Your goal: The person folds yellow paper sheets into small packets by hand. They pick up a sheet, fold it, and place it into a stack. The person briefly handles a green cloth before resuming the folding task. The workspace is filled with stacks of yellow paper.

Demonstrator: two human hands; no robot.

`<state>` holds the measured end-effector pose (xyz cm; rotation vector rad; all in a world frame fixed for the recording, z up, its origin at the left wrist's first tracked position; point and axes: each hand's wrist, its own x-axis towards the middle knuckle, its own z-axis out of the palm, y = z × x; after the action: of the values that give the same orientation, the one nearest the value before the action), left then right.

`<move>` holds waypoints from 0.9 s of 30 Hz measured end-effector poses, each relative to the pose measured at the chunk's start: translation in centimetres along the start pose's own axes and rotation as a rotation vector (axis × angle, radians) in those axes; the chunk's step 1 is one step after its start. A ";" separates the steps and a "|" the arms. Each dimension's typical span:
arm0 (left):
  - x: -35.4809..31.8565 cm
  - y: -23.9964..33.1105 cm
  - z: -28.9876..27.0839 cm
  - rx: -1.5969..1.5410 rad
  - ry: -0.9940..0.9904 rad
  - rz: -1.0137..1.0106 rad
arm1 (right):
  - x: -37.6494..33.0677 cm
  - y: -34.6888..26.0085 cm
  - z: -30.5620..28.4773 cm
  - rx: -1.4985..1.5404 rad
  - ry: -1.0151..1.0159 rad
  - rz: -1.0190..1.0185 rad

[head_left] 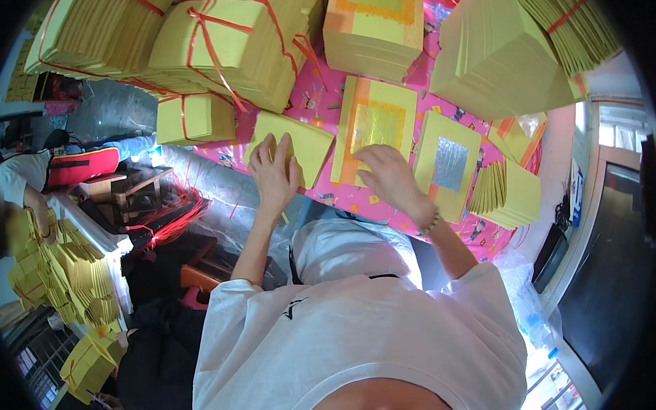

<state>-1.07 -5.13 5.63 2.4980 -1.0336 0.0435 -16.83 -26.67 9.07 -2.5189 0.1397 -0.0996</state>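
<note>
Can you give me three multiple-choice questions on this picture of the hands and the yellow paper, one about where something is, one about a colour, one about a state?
1. Where does the left hand rest?
A. On a plain yellow paper stack
B. On a tied bundle
C. On the silver-foil sheet

2. What colour is the ribbon around the tied bundle at the top?
A. Blue
B. Red
C. Green

3. How is the right hand placed?
A. Closed in a fist off the table
B. Holding scissors
C. Fingers spread at the lower edge of the gold-foil sheet

Answers: 1 A, the palm lies flat on the plain stack on the pink table cover. 2 B, red ribbon crosses the bundle. 3 C, the fingers spread over the gold-foil sheet's lower edge, left of the silver-foil sheet.
</note>
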 end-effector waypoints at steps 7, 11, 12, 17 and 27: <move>1.8 0.6 -2.0 -0.072 0.002 0.081 | -6.0 1.1 -1.6 -0.254 -0.009 0.066; 1.9 1.7 -3.0 -0.037 0.049 0.112 | -6.6 2.1 -0.1 -0.316 0.048 0.023; 1.7 2.0 -3.1 -0.037 0.071 0.120 | -6.7 2.1 -0.1 -0.276 0.058 0.012; 0.8 4.7 -3.6 -0.031 0.133 0.276 | -7.4 1.8 -1.3 -0.157 0.084 -0.027; -0.4 6.1 -0.2 -0.174 0.024 0.207 | -8.2 2.7 0.1 -0.147 0.222 -0.102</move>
<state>-5.48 -8.62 8.05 2.2230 -1.2275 0.0434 -25.13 -27.85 7.11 -2.6557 0.1111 -0.4247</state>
